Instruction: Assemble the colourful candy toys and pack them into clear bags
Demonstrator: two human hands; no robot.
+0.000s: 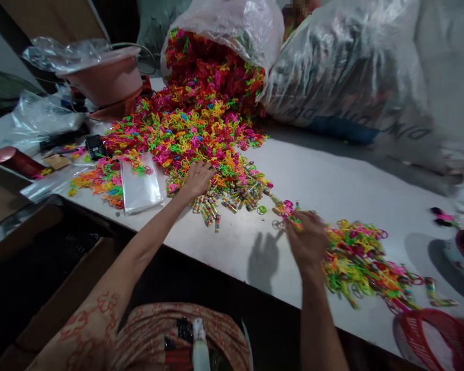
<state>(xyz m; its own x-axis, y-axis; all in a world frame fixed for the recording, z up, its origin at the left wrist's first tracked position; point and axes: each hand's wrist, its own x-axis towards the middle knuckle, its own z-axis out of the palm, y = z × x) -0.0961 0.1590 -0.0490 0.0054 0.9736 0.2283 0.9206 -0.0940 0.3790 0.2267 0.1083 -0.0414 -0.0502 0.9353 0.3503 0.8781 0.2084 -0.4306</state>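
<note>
A large heap of small bright plastic pieces (193, 129), in pink, yellow, green and orange, covers the table's middle. My left hand (198, 179) lies on its near side, fingers stretched forward over the pieces. Just beside that hand are several small clear tubes (209, 210) filled with coloured bits. My right hand (308, 238), blurred by motion, is above the table with a few colourful plastic pieces (286, 208) at its fingertips. A smaller pile of similar pieces (358, 257) lies right of it. Some of the right fingers are hidden behind the hand.
Clear plastic bags (142, 188) lie left of my left hand. The heap spills from a big translucent sack (232, 20); a full white sack (344, 67) stands beside it. A pink basin (104, 77), phone (95, 147), red cylinder (17, 162) and red tape roll (429, 335) are around.
</note>
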